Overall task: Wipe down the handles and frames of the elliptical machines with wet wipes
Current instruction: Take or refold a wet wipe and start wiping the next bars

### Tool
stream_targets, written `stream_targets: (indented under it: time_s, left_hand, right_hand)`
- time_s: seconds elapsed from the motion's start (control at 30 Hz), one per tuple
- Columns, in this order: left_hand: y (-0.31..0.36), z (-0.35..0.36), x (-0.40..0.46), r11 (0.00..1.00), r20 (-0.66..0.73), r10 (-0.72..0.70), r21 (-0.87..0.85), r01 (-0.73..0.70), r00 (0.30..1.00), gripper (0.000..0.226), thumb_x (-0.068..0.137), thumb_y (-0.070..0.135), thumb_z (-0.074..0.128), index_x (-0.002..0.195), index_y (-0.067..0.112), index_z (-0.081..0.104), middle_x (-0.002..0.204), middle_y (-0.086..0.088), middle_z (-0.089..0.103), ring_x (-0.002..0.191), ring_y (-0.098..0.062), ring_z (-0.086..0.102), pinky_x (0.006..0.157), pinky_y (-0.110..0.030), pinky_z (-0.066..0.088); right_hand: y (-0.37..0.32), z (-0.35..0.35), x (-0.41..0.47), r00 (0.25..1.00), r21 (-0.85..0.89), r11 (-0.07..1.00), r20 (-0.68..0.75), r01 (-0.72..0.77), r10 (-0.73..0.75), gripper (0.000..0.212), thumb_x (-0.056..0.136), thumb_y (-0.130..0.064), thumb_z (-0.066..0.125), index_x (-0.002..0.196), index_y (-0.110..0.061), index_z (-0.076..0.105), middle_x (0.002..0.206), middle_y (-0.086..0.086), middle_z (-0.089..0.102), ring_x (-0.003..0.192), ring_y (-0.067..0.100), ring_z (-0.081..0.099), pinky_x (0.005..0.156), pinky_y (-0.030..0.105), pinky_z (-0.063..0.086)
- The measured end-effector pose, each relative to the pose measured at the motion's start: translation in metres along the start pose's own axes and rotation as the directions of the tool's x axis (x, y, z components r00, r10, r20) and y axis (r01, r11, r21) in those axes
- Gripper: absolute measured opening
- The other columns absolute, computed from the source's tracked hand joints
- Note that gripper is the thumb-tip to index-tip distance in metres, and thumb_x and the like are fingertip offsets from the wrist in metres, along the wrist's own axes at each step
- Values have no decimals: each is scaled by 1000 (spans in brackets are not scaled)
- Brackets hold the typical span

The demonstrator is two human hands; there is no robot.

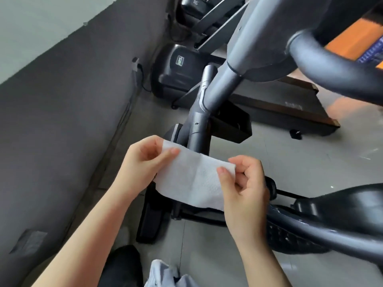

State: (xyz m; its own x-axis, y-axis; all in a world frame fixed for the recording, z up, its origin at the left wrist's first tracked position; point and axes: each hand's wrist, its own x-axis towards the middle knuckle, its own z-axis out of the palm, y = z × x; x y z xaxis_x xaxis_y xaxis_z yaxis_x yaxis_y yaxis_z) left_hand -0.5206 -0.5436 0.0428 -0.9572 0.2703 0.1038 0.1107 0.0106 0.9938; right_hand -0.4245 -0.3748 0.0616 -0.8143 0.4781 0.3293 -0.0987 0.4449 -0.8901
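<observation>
Grey floor (259, 162) and a dark wall lie behind the elliptical frame (199, 129). Before its upright, a wet wipe (192, 179) is stretched, pinched at opposite corners by the left hand (143, 160) and right hand (246, 183). Limp, light and easily torn, it is best held by its edges.

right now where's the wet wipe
In the head view the wet wipe is stretched between the left hand and right hand, low centre, in front of the elliptical's grey upright post.

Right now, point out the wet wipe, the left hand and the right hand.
wet wipe (193, 179): head view, middle of the sheet.
left hand (143, 162): head view, palm, pinching the wipe's upper corner.
right hand (246, 187): head view, back of hand, pinching the wipe's right edge.
</observation>
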Motion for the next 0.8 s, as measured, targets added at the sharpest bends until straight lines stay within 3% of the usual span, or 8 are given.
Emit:
stream_targets:
  time_s: [0.07,0.13,0.2,0.3,0.37,0.53,0.67,0.8]
  left_hand:
    - [-7,8,14,999,201,-24,50,14,979,36,72,48,73,67,14,63,65,2,62,61,-9,56,59,-21,44]
    - [-12,19,30,992,372,-36,127,-12,927,31,70,53,72,73,22,68,73,5,69,68,-8,64,67,-22,50]
    - [-14,26,46,981,456,-10,177,-80,890,27,75,55,76,76,29,70,77,9,71,74,-6,67,72,-24,53]
    - [-10,30,79,949,553,90,204,-240,828,11,81,41,70,78,30,69,77,16,69,76,-3,65,70,-16,48]
    - [-1,34,100,935,644,187,114,-334,742,10,84,31,71,76,27,68,77,20,67,75,2,62,68,-8,42]
    - [41,80,122,874,836,365,-157,-460,409,32,82,57,59,80,27,67,75,14,67,66,-5,61,61,-15,42]
    - [75,125,82,769,834,517,-354,-532,193,26,82,53,54,79,30,65,72,12,65,60,-5,53,54,-15,35]
    - [111,152,44,377,483,867,-484,-790,118,20,88,35,59,81,20,70,79,8,68,72,-14,55,63,-28,43]
  right_hand:
    - [2,-9,8,999,-90,996,-35,-14,11,25,87,-17,67,89,-34,49,89,-16,62,76,7,62,65,14,45]
    - [2,-16,16,997,-182,981,-68,-60,49,37,88,-7,68,92,-39,48,94,-22,62,79,5,62,68,13,46]
    - [0,-18,20,987,-261,959,-143,-109,73,42,88,-5,67,96,-42,50,95,-30,62,83,0,62,71,11,46]
    - [-8,-18,16,946,-452,870,-319,-199,50,27,87,-5,69,95,-30,64,86,-35,62,78,-2,60,68,11,45]
    - [-16,-16,8,894,-518,803,-446,-294,40,23,86,-7,71,90,-29,66,78,-31,61,70,3,57,62,11,41]
    - [-54,-22,-13,661,-521,680,-747,-516,-70,20,87,-12,70,83,-31,68,74,-25,62,62,3,57,61,9,40]
    - [-103,-54,-36,471,-538,596,-836,-596,-283,25,89,-4,66,88,-29,70,81,-15,64,69,10,59,68,28,49]
    - [-163,-99,-26,420,-682,457,-721,-571,-551,17,88,-1,60,91,-15,70,88,-5,61,76,7,53,67,11,42]
